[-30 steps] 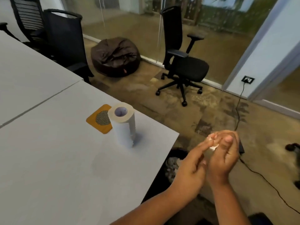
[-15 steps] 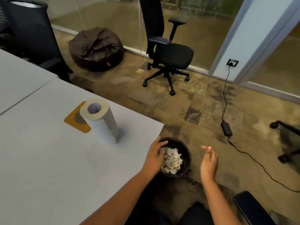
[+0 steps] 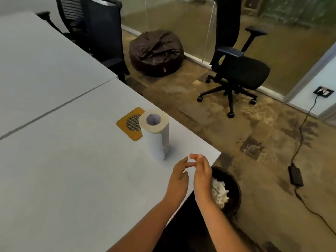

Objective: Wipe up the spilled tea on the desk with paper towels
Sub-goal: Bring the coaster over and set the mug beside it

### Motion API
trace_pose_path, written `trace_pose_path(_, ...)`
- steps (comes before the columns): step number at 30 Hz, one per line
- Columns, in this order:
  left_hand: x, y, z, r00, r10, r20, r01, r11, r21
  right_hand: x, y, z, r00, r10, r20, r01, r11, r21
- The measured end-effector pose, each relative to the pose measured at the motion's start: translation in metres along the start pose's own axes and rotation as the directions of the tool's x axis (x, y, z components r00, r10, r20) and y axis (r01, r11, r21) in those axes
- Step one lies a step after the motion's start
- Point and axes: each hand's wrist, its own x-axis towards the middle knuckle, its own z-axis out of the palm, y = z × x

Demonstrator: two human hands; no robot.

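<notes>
Both hands are hovering together over the desk [image 3: 72, 179] corner at about 5 o'clock from the paper towel roll [image 3: 156, 135]. The left hand [image 3: 179, 180] is holding nothing, its fingers [image 3: 181, 163] loosely spread and straight. The right hand [image 3: 202, 176] is also holding nothing, its fingers relaxed and nearly straight, fingertips touching those of the left. The roll is standing upright near the desk's edge, just at 4 o'clock of an orange mat [image 3: 129, 122]. Crumpled used towels [image 3: 220, 193] are lying in a black bin [image 3: 234, 190] on the floor, at 3 o'clock of the hands.
</notes>
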Motion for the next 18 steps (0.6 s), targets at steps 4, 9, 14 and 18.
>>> trace_pose_path(4,0.001,-0.001,-0.038,0.942,-0.063,-0.330,0.012,0.988,-0.155,-0.005,-0.015,0.042,0.997,-0.056,0.054,0.057,0.998,-0.027)
trace_pose_path(9,0.011,-0.010,-0.089,0.815,-0.195,-0.546,0.060,0.965,-0.257,-0.017,-0.017,0.100,0.970,-0.058,0.236,0.072,0.996,-0.054)
trace_pose_path(14,0.034,-0.030,-0.139,0.761,-0.368,-0.534,0.225,0.922,-0.314,-0.013,-0.009,0.165,0.879,0.057,0.473,0.050,0.977,-0.210)
trace_pose_path(18,0.048,-0.044,-0.170,0.767,-0.475,-0.431,0.315,0.864,-0.392,0.004,0.008,0.196,0.876,0.103,0.471,0.108,0.911,-0.399)
